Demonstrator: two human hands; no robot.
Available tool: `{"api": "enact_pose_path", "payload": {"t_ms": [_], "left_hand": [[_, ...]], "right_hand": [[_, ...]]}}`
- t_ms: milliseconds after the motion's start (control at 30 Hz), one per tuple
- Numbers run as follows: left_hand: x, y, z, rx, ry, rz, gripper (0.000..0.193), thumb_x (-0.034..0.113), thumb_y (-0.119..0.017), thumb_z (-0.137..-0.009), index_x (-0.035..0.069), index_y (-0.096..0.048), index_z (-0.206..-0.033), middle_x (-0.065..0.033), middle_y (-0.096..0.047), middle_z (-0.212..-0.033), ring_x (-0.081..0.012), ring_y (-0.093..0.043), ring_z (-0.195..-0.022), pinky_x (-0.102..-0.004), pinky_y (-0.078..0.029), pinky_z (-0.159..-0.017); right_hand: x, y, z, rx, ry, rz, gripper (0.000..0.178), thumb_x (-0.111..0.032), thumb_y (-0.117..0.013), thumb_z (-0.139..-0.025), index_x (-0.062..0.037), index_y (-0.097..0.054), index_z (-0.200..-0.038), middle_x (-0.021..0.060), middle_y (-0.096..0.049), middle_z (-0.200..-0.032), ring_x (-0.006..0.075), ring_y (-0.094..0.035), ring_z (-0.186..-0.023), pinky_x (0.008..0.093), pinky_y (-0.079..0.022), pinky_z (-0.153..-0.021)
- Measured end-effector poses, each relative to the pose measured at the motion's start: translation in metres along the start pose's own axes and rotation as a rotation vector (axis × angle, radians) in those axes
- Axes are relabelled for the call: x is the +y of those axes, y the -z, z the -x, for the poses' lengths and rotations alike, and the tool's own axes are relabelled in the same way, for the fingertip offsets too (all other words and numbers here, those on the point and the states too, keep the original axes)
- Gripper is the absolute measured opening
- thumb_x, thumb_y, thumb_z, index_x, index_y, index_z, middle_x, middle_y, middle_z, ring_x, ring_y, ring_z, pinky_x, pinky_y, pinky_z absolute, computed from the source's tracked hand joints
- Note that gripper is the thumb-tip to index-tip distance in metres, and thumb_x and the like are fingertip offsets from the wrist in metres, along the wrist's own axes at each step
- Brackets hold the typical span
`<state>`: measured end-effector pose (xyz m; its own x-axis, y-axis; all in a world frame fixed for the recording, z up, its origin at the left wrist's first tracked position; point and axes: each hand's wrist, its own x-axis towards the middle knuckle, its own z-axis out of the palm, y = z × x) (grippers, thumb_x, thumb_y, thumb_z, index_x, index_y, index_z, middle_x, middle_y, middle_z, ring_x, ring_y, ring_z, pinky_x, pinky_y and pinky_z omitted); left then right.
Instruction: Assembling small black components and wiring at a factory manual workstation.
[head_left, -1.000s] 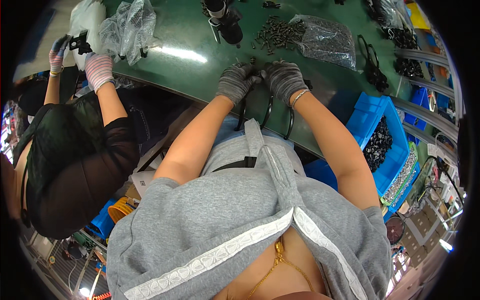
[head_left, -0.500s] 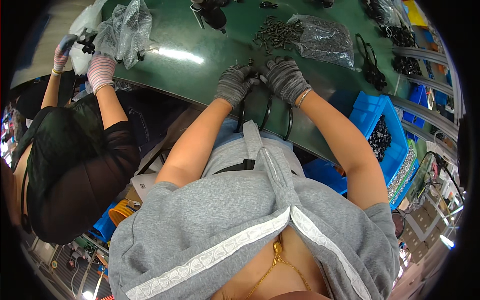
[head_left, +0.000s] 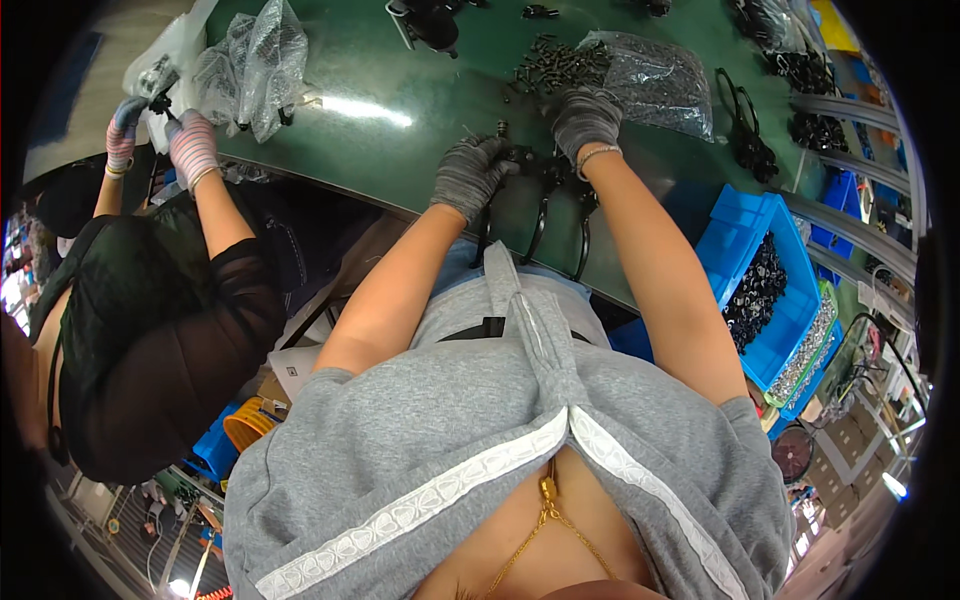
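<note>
My left hand (head_left: 470,172), in a grey knit glove, is closed around the head of a black curved lever (head_left: 486,232) at the table's near edge. A small dark screw (head_left: 502,130) stands up beside its fingertips. Two more black levers, a middle one (head_left: 541,215) and a right one (head_left: 584,240), lie alongside with their curved ends over the edge. My right hand (head_left: 586,120), gloved the same way, is beyond them at the near side of a pile of dark screws (head_left: 560,66). Its fingertips are hidden, so a grasp cannot be made out.
A clear bag of dark parts (head_left: 660,85) lies beside the pile. A black power tool (head_left: 430,25) is at the far edge. Blue bins (head_left: 725,235) with black parts stand at right. On the left, a co-worker's striped gloves (head_left: 193,148) handle a black part near plastic bags (head_left: 270,70).
My right hand has left the lever beside my left hand and moved away to the screw pile. The left hand has stayed. The co-worker's hands have shifted slightly.
</note>
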<state>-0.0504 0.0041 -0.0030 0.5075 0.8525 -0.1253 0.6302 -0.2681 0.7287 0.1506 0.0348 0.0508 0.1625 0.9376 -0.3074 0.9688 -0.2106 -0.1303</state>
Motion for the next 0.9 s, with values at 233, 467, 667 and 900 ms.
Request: {"api": "enact_pose_path", "payload": {"t_ms": [233,467,667,900], "left_hand": [[0.008,0.008,-0.001,-0.067,0.064,0.064,0.036,0.024,-0.076,-0.076,0.011,-0.069,-0.109,-0.0131,-0.064,-0.106,-0.033,-0.062,-0.098,-0.0411,-0.049,-0.087],[0.003,0.003,0.001,0.007,0.03,0.077,0.036,0.031,-0.075,-0.077,0.011,-0.071,-0.107,-0.0128,-0.066,-0.103,-0.0319,-0.064,-0.094,-0.0415,-0.05,-0.086],[0.01,0.001,0.004,0.033,0.059,0.138,0.034,0.023,-0.075,-0.078,0.01,-0.069,-0.109,-0.0131,-0.064,-0.105,-0.0315,-0.062,-0.099,-0.0395,-0.05,-0.086],[0.0,-0.005,0.004,0.033,0.081,0.224,0.036,0.02,-0.075,-0.077,0.008,-0.069,-0.11,-0.0133,-0.064,-0.106,-0.0299,-0.063,-0.098,-0.0375,-0.05,-0.087]], "right_hand": [[0.013,-0.038,-0.021,-0.051,-0.046,0.095,0.029,-0.038,-0.067,-0.082,-0.019,-0.074,-0.103,0.0107,-0.071,-0.108,0.0325,-0.065,-0.104,0.0452,-0.045,-0.095],[0.015,-0.039,-0.02,0.017,0.017,0.135,0.034,-0.042,-0.067,-0.082,-0.0158,-0.072,-0.104,0.0113,-0.069,-0.112,0.0328,-0.063,-0.108,0.0458,-0.046,-0.091],[0.012,-0.03,-0.017,-0.018,0.055,0.204,0.035,-0.039,-0.066,-0.082,-0.0125,-0.072,-0.104,0.0123,-0.072,-0.1,0.0335,-0.066,-0.099,0.0458,-0.048,-0.086],[-0.008,0.007,0.007,-0.215,0.168,0.07,0.033,-0.038,-0.065,-0.082,-0.01,-0.069,-0.099,0.013,-0.071,-0.094,0.032,-0.067,-0.089,0.0418,-0.052,-0.082]]}}
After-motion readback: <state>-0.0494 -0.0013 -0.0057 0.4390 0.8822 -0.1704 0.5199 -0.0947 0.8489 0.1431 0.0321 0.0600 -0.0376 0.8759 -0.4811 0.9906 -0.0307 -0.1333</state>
